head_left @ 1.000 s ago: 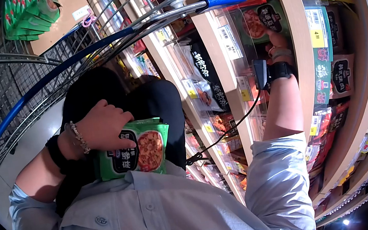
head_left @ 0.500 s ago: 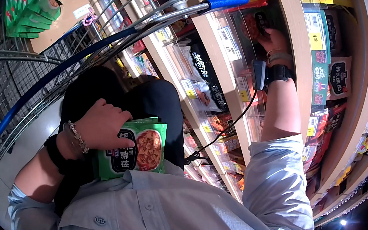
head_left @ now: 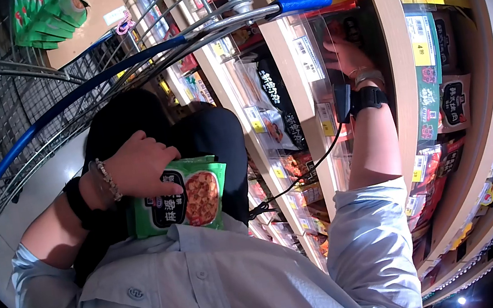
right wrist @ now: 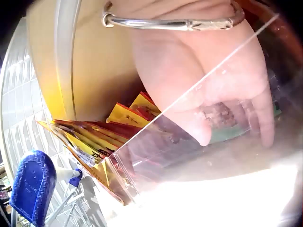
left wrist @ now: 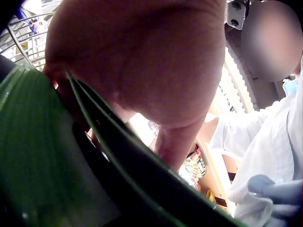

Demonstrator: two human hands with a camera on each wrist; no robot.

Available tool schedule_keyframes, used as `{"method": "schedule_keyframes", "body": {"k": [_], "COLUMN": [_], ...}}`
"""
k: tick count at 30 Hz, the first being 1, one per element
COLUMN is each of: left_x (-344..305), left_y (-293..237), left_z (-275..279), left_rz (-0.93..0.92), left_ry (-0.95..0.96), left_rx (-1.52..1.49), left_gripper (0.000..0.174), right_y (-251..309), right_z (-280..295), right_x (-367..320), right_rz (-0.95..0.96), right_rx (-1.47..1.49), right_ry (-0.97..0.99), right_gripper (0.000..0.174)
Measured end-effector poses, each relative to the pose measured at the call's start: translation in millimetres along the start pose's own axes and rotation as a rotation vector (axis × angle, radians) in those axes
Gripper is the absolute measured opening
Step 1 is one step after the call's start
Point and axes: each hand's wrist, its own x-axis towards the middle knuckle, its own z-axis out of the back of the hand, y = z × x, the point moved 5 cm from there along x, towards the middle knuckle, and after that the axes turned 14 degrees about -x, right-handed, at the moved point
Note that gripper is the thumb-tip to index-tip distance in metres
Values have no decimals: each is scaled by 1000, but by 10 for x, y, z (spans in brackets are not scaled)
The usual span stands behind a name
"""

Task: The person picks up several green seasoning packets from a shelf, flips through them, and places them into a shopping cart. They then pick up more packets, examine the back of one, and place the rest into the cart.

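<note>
- Shifted slightly left since earlier is the right hand [head_left: 350,57], held open by the shelf [head_left: 399,65], nothing grasped.
- Green packets [head_left: 202,196] are gripped by the left hand [head_left: 144,165], near left, above the lap.

Right hand [head_left: 350,56] seemingly outstretched

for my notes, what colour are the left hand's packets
The packets are mainly green, clearest in the head view.
</note>
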Motion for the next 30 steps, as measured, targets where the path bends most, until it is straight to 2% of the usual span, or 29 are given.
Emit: {"method": "schedule_keyframes", "body": {"k": [6,8,11,12,14,16,19,21,24,26,28,29,30], "left_x": [13,20,13,10,0,-6,-16,-14,-13,-35,-124,-206,-316], "left_y": [28,34,28,26,12,-16,-30,-44,-31,-53,-95,-153,-208], "left_z": [11,2,10,2,-8,-21,-42,-61,-67,-25,90,193,303], "left_rz": [19,25,35,40,18,32,31,24,67,-46,-50,-37,-31], "left_ry": [19,49,54,55,43,47,48,50,21,-103,-186,-214,-238], "left_rx": [-29,-75,-51,-45,-22,-16,-2,13,7,-11,-17,13,41], "left_gripper": [55,57,58,58,59,58,59,60,63,65,63,61,59], "right_y": [206,293,216,272,344,287,295,357,319,292,264,243,303], "right_z": [-42,-23,34,-38,-128,-166,-240,-247,-241,-246,-235,-252,-286], "right_x": [-148,-261,-361,-514,-733,-730,-743,-769,-716,-712,-711,-718,-834], "right_rz": [38,44,40,4,48,86,172,272,316,344,472,523,593], "right_rx": [-165,-229,-140,-88,-99,-102,-77,-253,-321,-320,-407,-301,-257], "right_ry": [-99,-71,19,-14,-78,-186,-228,-331,-406,-402,-529,-527,-649], "right_gripper": [53,49,49,49,45,37,32,28,29,30,34,38,39]}}
